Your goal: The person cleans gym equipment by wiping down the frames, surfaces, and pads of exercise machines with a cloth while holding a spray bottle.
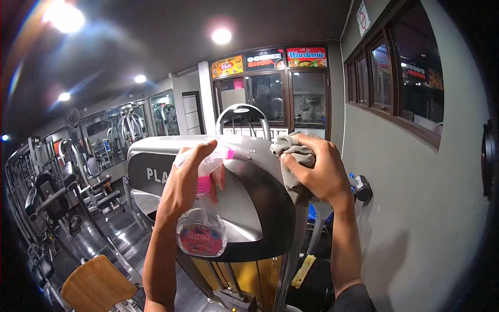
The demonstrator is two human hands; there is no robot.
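My left hand [183,182] is wrapped round the neck of a clear spray bottle [201,229] with a pink collar and a pink-tipped nozzle. The bottle hangs upright in front of a gym machine's silver and black top cover [244,192], its nozzle pointing right. A crumpled grey cloth [294,156] is gripped in my right hand [326,169], at the right end of that cover. Part of the cloth drapes down over the cover's edge. My left fingers are partly hidden behind the bottle's head.
A grey wall with dark-framed windows [384,78] runs close along the right. Another machine's arched frame [241,112] stands behind the cover. At lower left is a wooden seat [99,285], with several gym machines beyond. Below the cover are metal rods and a weight stack [236,300].
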